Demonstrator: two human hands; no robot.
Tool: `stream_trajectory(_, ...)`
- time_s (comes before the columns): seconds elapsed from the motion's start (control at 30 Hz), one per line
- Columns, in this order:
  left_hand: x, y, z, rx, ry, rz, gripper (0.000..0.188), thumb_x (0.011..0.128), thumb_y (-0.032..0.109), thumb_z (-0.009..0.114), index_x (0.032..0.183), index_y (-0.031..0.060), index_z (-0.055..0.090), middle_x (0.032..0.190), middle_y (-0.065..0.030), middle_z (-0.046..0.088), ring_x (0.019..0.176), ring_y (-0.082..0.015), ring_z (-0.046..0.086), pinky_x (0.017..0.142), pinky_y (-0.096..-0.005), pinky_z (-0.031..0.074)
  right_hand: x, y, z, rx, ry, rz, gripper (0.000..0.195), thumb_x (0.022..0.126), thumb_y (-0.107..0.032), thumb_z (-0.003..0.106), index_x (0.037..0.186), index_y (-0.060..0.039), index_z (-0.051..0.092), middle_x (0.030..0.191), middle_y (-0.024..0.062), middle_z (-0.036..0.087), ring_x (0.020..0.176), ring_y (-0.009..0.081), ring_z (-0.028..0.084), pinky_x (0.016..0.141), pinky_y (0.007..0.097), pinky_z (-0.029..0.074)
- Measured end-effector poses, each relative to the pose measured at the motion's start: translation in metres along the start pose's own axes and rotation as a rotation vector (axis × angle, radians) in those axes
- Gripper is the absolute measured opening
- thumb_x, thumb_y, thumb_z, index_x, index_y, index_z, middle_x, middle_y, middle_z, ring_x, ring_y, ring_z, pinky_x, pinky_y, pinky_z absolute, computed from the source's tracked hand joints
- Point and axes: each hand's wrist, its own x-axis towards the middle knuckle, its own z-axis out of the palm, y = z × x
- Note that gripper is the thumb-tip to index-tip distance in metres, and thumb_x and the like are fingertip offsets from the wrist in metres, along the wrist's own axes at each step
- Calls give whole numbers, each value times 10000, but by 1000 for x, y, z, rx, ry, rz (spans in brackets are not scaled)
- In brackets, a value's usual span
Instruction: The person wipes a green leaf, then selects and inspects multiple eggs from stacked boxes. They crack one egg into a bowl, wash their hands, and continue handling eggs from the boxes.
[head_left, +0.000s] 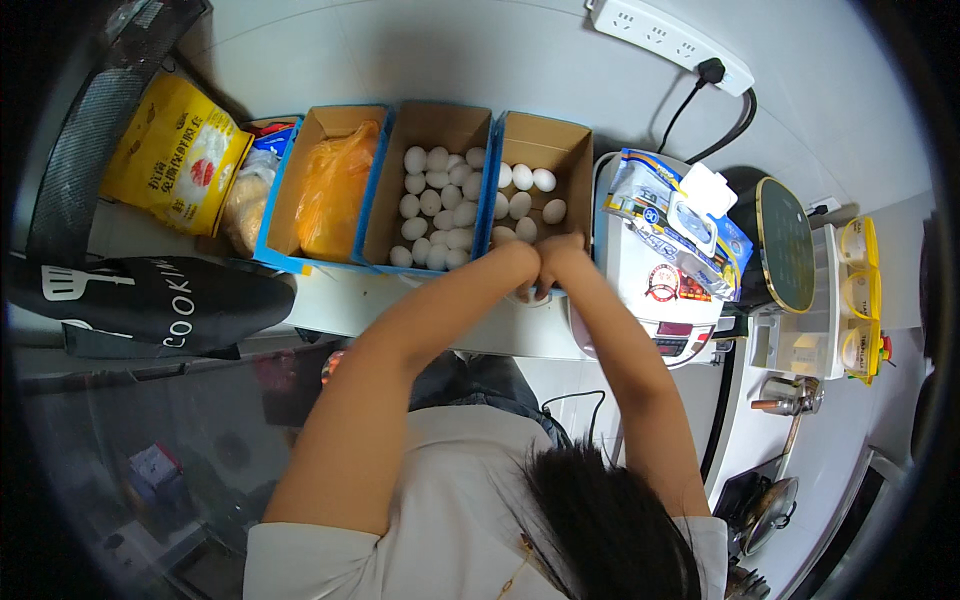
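Observation:
My left hand (527, 274) bends down at the wrist at the near edge of the right-hand cardboard box (551, 135). Close against it, my right hand (559, 259) points its fingers down and inward. A small pale, rounded thing (531, 298) shows just below the fingers; its kind and whether either hand grips it are unclear. Several white eggs (520, 205) lie in this blue-edged box, mostly toward its left and back. The adjoining middle box (442, 124) holds many more eggs (451, 197). My forearms hide part of both boxes' near edges.
An orange plastic bag (337, 195) fills the left box (281, 225). Farther left are a yellow printed bag (176, 157) and a black padded item (187, 300). A white rice cooker (637, 262), topped by a wipes pack (675, 217), stands right, beside a dark appliance (784, 244).

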Motion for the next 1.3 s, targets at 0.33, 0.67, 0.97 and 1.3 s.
stream_trajectory(0.33,-79,-138,69,-1178,1349,80,216,759,184,638,912,33,618,767,-105,622,732,-234,614,656,-319,488,-54,-37,-117,220,1171,-192,220,717,-35,594,931,-83,603,886,97,613,877,296,621,669,382,505)
stream_trajectory(0.67,63,-131,115,-1102,1025,-268,410,692,238,700,1060,84,604,964,-163,614,887,-315,604,744,-401,491,89,-93,-128,-297,406,-126,258,792,-162,633,1049,-135,651,1144,69,586,1071,235,553,858,433,419)
stream_trajectory(0.97,49,-113,90,-1043,926,-404,353,731,291,668,993,64,602,984,-135,622,928,-328,592,754,-433,496,145,-84,-105,-222,324,-51,279,837,-205,592,1095,-108,631,1236,87,503,1128,262,516,818,398,472)
stream_trajectory(1.3,64,-113,105,-1063,1032,-406,329,755,279,660,981,48,599,955,-138,635,903,-316,604,758,-440,482,133,-87,-116,-243,433,-64,223,822,-158,581,1030,-117,647,1181,113,551,1028,248,581,767,366,484)
